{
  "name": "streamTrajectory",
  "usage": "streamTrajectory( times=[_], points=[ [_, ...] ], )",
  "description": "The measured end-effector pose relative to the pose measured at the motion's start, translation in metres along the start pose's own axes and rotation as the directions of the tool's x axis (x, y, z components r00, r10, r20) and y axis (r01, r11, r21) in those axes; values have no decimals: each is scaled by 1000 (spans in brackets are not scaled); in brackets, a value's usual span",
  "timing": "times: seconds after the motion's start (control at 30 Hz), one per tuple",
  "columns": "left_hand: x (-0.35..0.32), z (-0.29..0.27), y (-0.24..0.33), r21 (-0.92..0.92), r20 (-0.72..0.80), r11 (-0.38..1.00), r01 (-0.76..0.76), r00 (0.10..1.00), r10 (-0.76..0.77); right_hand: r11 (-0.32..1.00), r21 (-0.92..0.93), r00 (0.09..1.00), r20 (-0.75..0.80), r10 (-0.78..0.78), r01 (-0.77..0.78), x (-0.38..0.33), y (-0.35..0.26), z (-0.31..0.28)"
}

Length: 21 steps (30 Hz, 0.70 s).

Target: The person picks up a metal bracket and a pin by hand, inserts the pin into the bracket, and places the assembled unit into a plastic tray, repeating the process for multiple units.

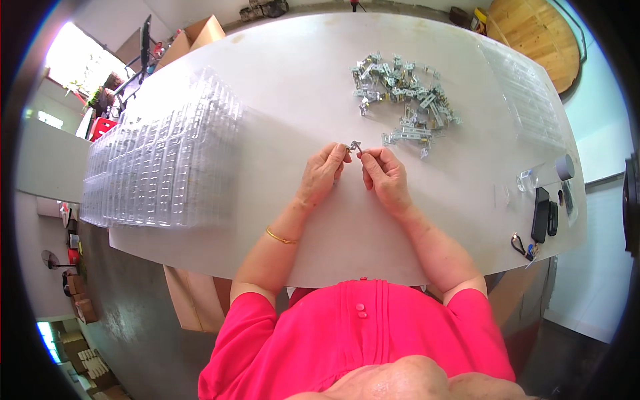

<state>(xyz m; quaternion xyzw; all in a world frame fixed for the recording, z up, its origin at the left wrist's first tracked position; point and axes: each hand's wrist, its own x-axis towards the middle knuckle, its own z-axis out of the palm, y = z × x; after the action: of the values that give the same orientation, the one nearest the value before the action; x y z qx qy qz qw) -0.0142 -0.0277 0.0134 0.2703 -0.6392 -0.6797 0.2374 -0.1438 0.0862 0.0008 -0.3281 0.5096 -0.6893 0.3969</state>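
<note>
Over the middle of the table, my left hand (322, 175) and my right hand (388, 179) meet at a small metal part (354, 145). Both sets of fingers are pinched, each gripping one side of this silvery piece. Its exact kind is too small to make out. Just beyond my right hand lies a loose pile of metal brackets (407, 93), silver with some brassy bits. The table (287, 80) under them is pale and smooth.
Tall stacked clear plastic trays (160, 153) fill the table's left side. More clear trays (527, 93) lie at the far right. Near the right edge are a clear bottle (547, 172) with a grey cap, a black phone (541, 215) and keys (530, 253).
</note>
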Motion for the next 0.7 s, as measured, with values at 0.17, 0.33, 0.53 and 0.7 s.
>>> streamTrajectory(
  times=[0.17, 0.33, 0.53, 0.7],
  points=[
    [0, -3, -2, 38, -19, 999, 2, 1000, -1, 999, -23, 999, 8, 36, -36, 0, -5, 1],
    [1, -6, 0, 195, -41, 976, -96, 994, 106, 998, -64, 1000, -6, 21, -21, -1, -2, 2],
    [2, -9, -2, 402, -87, 888, -225, 956, 282, 991, -128, 999, -13, 30, -31, -3, 0, 0],
    [-1, -11, 1, 501, -66, 817, -283, 929, 363, 989, -145, 1000, -4, 10, -10, -5, -6, 3]
  ],
)
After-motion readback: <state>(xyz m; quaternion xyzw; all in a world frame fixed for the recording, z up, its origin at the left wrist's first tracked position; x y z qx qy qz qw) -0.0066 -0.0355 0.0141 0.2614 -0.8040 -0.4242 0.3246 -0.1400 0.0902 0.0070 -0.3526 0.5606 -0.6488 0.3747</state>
